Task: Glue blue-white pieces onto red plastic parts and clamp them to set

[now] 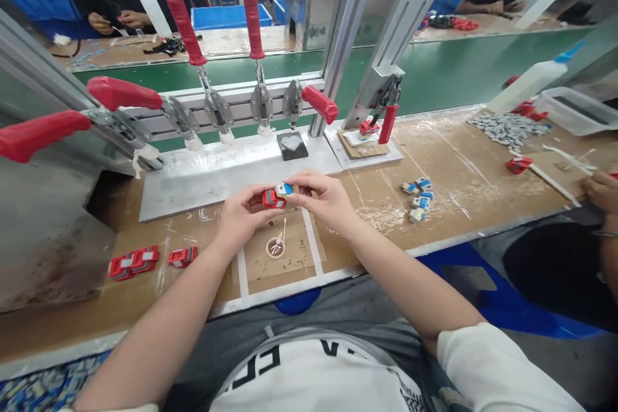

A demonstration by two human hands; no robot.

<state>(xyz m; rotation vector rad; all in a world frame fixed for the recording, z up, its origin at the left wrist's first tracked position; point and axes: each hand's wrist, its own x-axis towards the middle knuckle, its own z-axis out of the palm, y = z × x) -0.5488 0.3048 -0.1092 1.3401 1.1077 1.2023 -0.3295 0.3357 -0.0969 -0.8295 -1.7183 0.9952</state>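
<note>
A brown cardboard-topped workbench (458,187) fills the middle. A green conveyor belt (449,71) runs past at twelve o'clock, a blue crate (226,16) beyond it and an aluminium post (345,32) rising in front.

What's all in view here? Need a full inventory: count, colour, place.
red part: one, red, held by left hand
blue-white piece: one, on the red part, held by right hand
cup: one, white, stick in it, taped square below hands
loose red parts: small pile, bench left
loose blue-white pieces: about five, bench right
toggle clamps: five on rail, one at right, red handles
metal plate: one, silver, under clamps
squeeze bottles: three, white, blue tips, right and rear
grey bits: heap, far right
conveyor: green, behind
co-worker's hand: right edge
left hand, right hand: bare, centre
</note>
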